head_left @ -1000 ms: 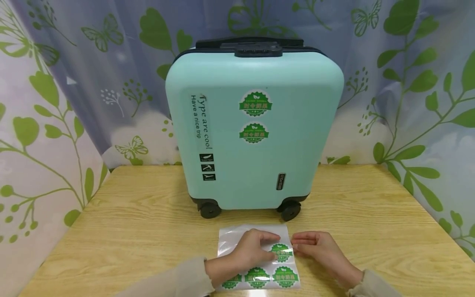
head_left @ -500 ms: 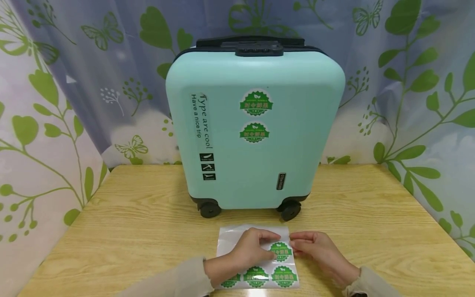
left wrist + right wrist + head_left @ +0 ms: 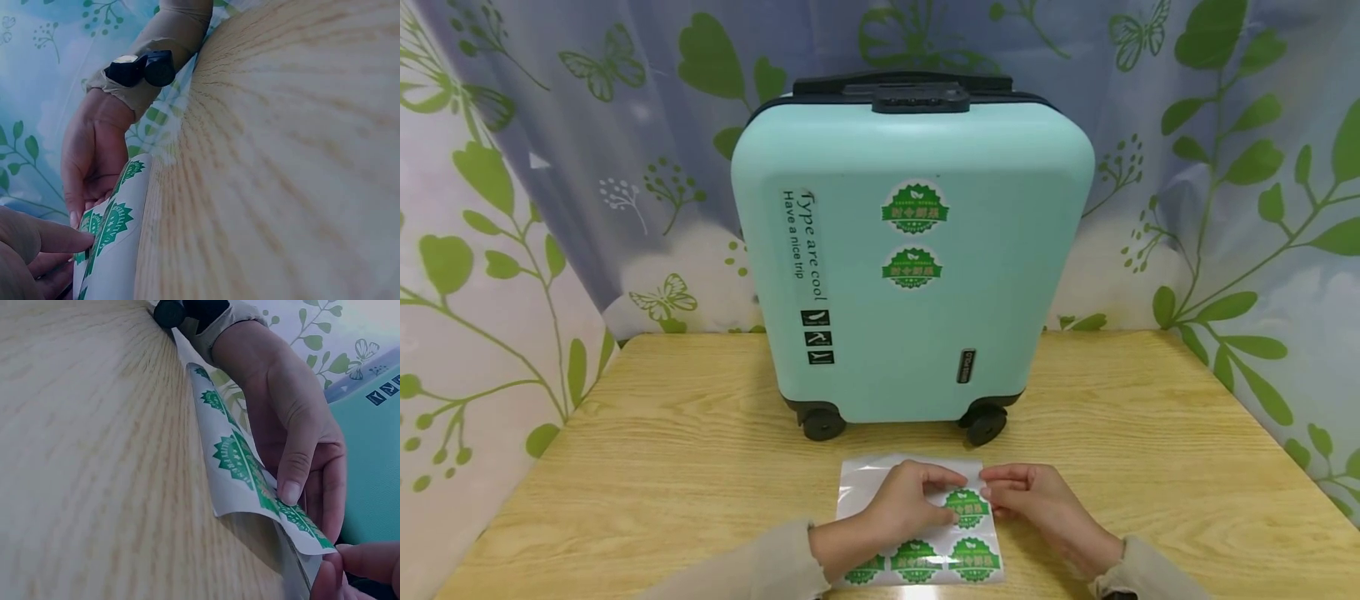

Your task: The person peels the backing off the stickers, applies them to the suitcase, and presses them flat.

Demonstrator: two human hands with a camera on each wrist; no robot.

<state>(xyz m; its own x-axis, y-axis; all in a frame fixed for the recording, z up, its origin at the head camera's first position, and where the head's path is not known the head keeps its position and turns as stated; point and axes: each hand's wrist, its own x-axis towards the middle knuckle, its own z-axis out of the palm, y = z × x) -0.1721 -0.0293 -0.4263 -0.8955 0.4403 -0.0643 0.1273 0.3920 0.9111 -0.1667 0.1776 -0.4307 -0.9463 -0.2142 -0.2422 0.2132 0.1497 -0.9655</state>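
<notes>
A white sheet of round green stickers (image 3: 868,477) lies in front of the suitcase in the head view. My left hand (image 3: 904,504) grips it, thumb on the printed face beside the upper right sticker (image 3: 966,508) and fingers behind. From the right, my right hand (image 3: 1045,504) pinches the sheet's edge at that same sticker between thumb and forefinger. The right wrist view shows the sheet bent upward, its near edge raised off the wood, and the left thumb (image 3: 290,490) pressing on it. Bare backing shows at the sheet's upper left; the left hand hides part of it.
A mint-green suitcase (image 3: 865,358) stands upright on black wheels behind the sheet. Two green stickers sit on its front, an upper one (image 3: 915,207) and a lower one (image 3: 912,268). The wooden table (image 3: 662,450) reaches to a leaf-patterned curtain (image 3: 655,208).
My right hand has moved slightly left, so its fingertips now come up against the upper right sticker. My left hand keeps its hold, and the sheet stays nearly in place.
</notes>
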